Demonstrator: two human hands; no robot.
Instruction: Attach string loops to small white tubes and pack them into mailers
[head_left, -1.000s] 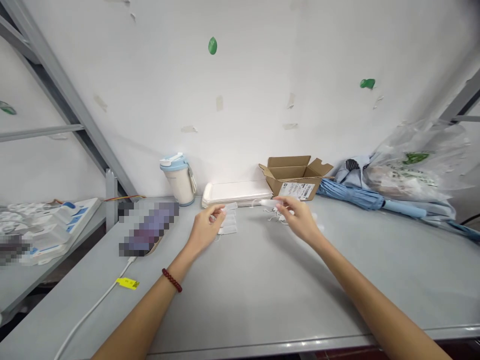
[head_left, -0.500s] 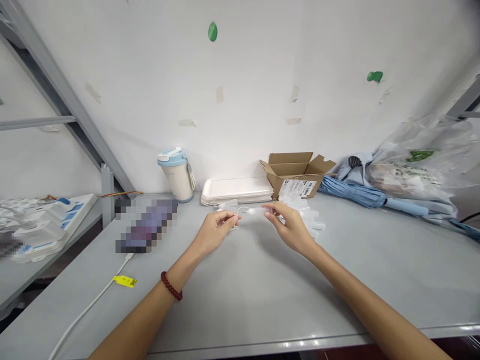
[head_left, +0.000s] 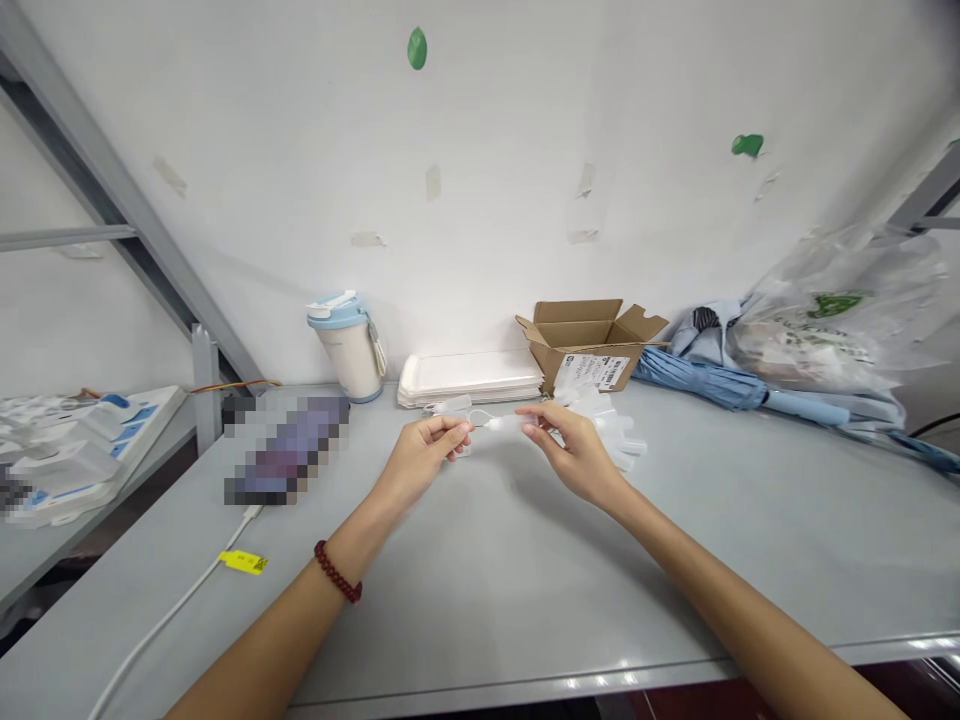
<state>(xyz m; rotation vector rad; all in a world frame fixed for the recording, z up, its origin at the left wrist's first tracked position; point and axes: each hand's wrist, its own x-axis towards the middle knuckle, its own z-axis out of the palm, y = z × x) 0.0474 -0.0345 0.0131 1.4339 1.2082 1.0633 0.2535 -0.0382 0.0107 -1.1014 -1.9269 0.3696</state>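
Note:
My right hand (head_left: 566, 440) pinches a small translucent white tube (head_left: 504, 423) between thumb and forefinger, its narrow end towards the left. A thin dark pin sticks out from that end, and a white cord loop (head_left: 484, 414) arches above it. At the pin's tip, the thumb and forefinger of my left hand (head_left: 429, 452) are pressed together; what they hold is mostly hidden. Several similar clear white pieces (head_left: 619, 430) lie in a pile behind my right hand. Another white piece (head_left: 452, 405) rests just beyond my left fingers.
At the back of the grey table (head_left: 480, 600) stand a cup with a blue lid (head_left: 346, 350), a stack of white envelopes (head_left: 472, 378) and an open cardboard box (head_left: 585, 350). A folded blue umbrella (head_left: 705, 382) lies right, a blurred phone (head_left: 292, 450) with a white cable left.
My left fingers have closed in on the pin's tip, and the gap between my hands is slightly smaller. The whole view has shifted a little.

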